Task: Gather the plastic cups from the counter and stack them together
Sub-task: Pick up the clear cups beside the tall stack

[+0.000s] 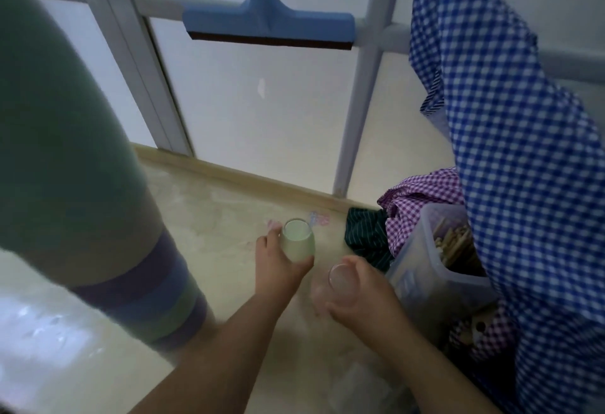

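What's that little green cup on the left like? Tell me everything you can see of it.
The green cup is small, pale and slightly see-through, like plastic, with a round open mouth and a body that narrows toward the base. It stands roughly upright, mouth up, at or just above the beige counter; contact is unclear. The left hand wraps its lower side. The view is too blurred to tell if it is empty.

A small pale green translucent plastic cup [298,243] stands upright, mouth up, on the beige counter [209,217], gripped around its side by the left hand [278,259]. Just to its right, a clear colourless plastic cup [342,284] is held in the right hand [363,295], tilted with its open mouth facing up and toward the left.
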`<action>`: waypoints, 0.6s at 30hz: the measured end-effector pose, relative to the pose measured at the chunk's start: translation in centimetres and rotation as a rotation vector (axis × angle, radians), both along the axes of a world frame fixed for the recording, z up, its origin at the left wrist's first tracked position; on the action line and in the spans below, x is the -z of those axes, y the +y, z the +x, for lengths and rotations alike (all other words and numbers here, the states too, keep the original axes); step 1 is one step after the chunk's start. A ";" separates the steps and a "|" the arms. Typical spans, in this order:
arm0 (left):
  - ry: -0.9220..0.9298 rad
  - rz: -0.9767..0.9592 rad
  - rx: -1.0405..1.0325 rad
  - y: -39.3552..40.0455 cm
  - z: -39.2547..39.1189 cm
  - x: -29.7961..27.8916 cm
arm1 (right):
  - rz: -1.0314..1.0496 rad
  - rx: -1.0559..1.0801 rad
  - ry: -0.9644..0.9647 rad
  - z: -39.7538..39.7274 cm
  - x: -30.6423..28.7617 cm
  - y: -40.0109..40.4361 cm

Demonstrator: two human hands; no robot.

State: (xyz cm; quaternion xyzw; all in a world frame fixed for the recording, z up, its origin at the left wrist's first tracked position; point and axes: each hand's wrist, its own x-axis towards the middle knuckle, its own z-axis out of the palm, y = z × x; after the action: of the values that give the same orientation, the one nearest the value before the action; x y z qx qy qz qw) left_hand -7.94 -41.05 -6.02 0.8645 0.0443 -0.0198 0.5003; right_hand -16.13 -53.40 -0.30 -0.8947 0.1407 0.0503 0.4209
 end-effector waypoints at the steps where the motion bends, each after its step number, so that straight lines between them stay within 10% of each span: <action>1: -0.002 -0.004 0.003 0.5 -0.8 -0.4 | 0.000 0.012 0.012 -0.2 -0.6 0.3; 18: -0.039 -0.059 0.545 13.1 -13.0 -7.1 | -0.191 0.065 0.133 -11.5 -4.5 8.1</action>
State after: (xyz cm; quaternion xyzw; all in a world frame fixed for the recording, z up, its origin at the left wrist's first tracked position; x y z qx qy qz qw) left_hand -20.98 -27.91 1.04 0.8297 -0.2002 -0.1383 0.5023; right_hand -27.63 -45.30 4.16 -0.9205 0.2014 0.0819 0.3248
